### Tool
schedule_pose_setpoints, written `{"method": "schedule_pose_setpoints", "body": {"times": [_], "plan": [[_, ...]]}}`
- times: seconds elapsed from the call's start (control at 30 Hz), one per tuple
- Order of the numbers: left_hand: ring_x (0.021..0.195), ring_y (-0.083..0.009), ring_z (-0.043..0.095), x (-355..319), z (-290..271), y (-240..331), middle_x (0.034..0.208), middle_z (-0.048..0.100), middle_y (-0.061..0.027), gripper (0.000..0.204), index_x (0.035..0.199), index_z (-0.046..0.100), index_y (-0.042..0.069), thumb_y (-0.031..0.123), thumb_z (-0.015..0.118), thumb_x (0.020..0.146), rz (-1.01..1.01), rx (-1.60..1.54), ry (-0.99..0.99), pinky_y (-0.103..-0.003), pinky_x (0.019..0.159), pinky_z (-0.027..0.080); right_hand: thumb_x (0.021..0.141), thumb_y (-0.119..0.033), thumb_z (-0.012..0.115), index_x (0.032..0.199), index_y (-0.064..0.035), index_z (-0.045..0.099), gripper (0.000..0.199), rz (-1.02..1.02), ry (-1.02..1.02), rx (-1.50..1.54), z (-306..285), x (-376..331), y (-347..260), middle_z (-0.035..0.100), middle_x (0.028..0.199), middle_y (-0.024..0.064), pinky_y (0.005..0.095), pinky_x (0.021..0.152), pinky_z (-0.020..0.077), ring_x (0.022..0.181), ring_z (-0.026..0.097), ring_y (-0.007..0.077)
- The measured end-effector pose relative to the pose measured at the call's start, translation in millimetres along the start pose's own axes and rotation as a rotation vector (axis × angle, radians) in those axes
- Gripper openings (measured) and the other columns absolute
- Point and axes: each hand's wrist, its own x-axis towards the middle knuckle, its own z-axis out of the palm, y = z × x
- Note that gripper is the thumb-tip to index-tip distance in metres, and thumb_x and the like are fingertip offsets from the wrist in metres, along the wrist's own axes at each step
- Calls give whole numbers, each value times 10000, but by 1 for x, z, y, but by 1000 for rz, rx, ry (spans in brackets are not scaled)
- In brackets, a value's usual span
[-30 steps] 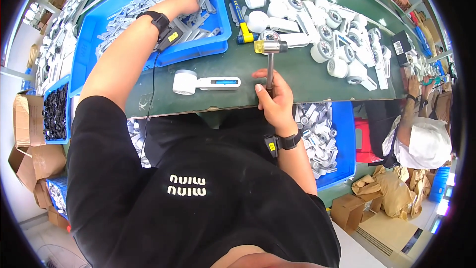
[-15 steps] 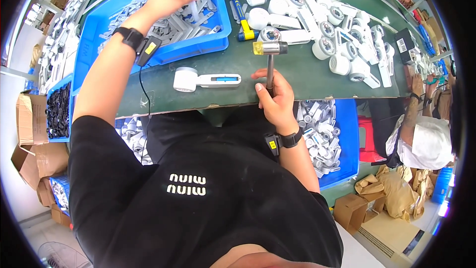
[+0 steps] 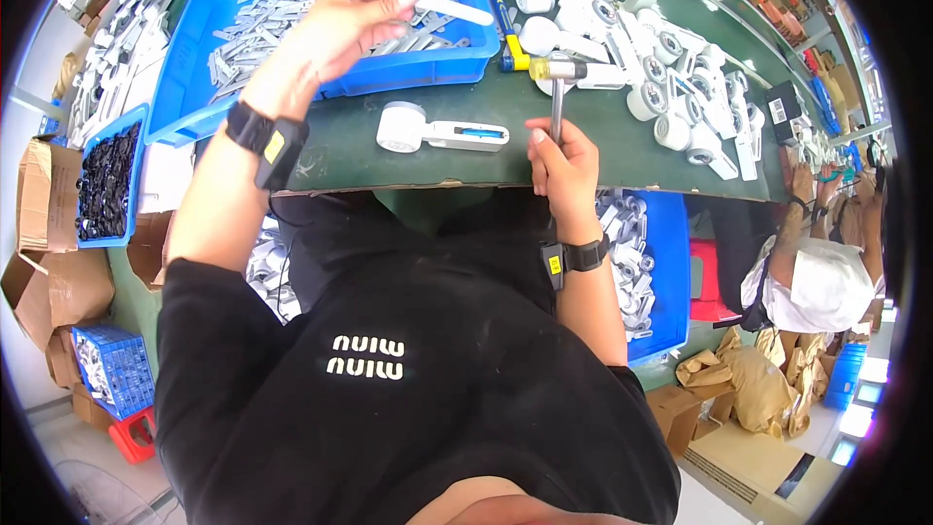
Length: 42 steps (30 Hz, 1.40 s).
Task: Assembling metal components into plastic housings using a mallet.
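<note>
My left hand (image 3: 342, 21) is raised over the big blue bin (image 3: 428, 63) and holds a flat grey-white strip (image 3: 455, 10) pinched at one end. The bin is full of the same grey strips (image 3: 292, 5). My right hand (image 3: 562, 163) rests on the green table (image 3: 350, 151) and grips the handle of a small hammer (image 3: 556, 73) with a yellow and clear head. Between my hands lies a white part with a round end and a blue insert (image 3: 439, 130).
A heap of white roller parts (image 3: 671, 68) covers the table's right side. A blue bin of white parts (image 3: 656, 272) sits under the table by my right arm. A small bin of black pieces (image 3: 102, 180) and cardboard boxes (image 3: 49, 233) stand at left. Another person (image 3: 816, 272) works at right.
My left hand has lifted out of the blue bin with a grey-white strip in its fingers. My right hand and the hammer have stayed in place.
</note>
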Motion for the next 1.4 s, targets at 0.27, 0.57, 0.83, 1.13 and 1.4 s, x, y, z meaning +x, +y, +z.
{"method": "schedule_pose_setpoints", "body": {"times": [0.27, 0.57, 0.83, 1.13, 1.4], "plan": [[840, -111, 718, -77, 60, -46, 981, 789, -48, 177, 1090, 812, 7, 82, 884, 947, 253, 129, -105, -279, 736, 601, 1110, -189, 679, 1265, 46, 701, 282, -50, -71, 235, 59, -2, -45, 759, 902, 80, 234, 421, 373, 459, 463, 42], [1110, -341, 692, -94, 63, -77, 1046, 765, -113, 401, 1154, 753, 51, 245, 902, 837, 613, 1070, 45, -468, 1003, 512, 1106, -139, 642, 1133, 5, 740, 176, 7, 56, -61, 42, 0, -34, 741, 810, 36, 229, 424, 369, 465, 470, 37], [1019, -322, 710, -86, 85, -85, 1017, 747, -92, 225, 1095, 773, 82, 172, 828, 897, 665, 1178, -67, -460, 935, 552, 1102, -128, 605, 1137, 1, 696, 162, 17, 99, 180, 8, 20, -2, 660, 760, 63, 298, 450, 396, 455, 450, 112], [993, -304, 733, -82, 106, -91, 1013, 723, -69, 217, 1098, 792, 107, 169, 818, 892, 628, 1194, -98, -435, 831, 610, 1097, -106, 637, 1128, 6, 683, 125, 26, 54, 263, 2, 15, 14, 653, 752, 63, 280, 449, 411, 469, 481, 101], [1015, -362, 735, -76, 112, -99, 1071, 766, -121, 284, 1157, 780, 67, 190, 827, 905, 662, 1114, -58, -457, 858, 604, 1101, -103, 630, 1132, 9, 677, 125, -33, 67, 312, 1, 12, 16, 654, 752, 68, 272, 454, 411, 472, 484, 98]]}}
